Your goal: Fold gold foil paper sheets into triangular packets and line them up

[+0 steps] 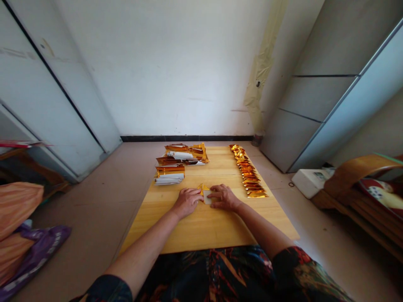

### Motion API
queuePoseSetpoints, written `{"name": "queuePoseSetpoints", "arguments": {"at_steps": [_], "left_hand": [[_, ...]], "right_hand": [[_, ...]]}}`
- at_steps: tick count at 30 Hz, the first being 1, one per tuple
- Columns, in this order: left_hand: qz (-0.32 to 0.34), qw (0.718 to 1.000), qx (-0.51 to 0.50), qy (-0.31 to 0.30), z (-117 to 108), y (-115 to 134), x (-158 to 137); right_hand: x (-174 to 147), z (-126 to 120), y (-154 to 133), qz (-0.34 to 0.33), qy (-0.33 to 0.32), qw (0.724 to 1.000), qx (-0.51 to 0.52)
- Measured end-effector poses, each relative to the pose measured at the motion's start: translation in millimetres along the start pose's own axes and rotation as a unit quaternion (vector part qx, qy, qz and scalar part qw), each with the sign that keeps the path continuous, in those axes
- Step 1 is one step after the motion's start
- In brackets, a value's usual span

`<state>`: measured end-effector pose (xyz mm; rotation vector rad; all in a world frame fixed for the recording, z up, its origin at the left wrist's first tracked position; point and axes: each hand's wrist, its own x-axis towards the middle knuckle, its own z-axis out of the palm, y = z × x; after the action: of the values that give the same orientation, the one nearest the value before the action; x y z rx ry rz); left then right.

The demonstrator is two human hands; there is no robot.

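Note:
A small sheet of gold foil paper [204, 186] lies on the wooden table in front of me. One corner of it points away from me, and its pale grey-white side shows between my hands. My left hand [188, 201] has its fingers bent and closed on the left edge of the sheet. From the right, my right hand [223, 197] grips the paper with curled fingertips at its pale part. How the thumbs sit is hard to make out.
Stacks of gold foil sheets with white backs [170, 174] lie at the table's [201, 230] far left. Along the right runs a row of folded gold foil pieces [248, 174]. A white box [310, 183] and a wooden bench [362, 201] stand right; bags [34, 251] lie left.

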<state>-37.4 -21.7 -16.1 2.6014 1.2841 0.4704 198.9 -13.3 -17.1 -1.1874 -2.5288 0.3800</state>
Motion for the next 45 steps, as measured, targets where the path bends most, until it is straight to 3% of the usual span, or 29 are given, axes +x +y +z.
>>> {"name": "queuePoseSetpoints", "arguments": {"at_steps": [8,16,22,28,33,38,45], "left_hand": [[-0.001,1.0,-0.003,0.0,2,-1,0],[-0.005,1.0,-0.01,0.002,7,-5,-2],[0.0,1.0,-0.003,0.013,8,-6,-2],[-0.001,1.0,-0.012,0.008,6,-4,-2],[0.0,1.0,-0.008,0.0,4,-3,-2],[0.012,1.0,0.007,-0.02,-2,-1,-4],[0.016,1.0,-0.004,-0.027,-1,-4,-5]], "right_hand": [[10,8,-1,0.015,0.046,0.999,-0.003],[13,17,1,-0.047,0.094,0.993,0.054],[22,17,-13,-0.077,0.078,0.985,0.137],[23,21,-2,-0.043,0.086,0.971,0.221],[19,20,2,-0.071,0.052,0.973,0.211],[19,18,-3,-0.083,0.063,0.974,0.2],[25,11,-10,-0.014,0.046,0.98,0.192]]}}
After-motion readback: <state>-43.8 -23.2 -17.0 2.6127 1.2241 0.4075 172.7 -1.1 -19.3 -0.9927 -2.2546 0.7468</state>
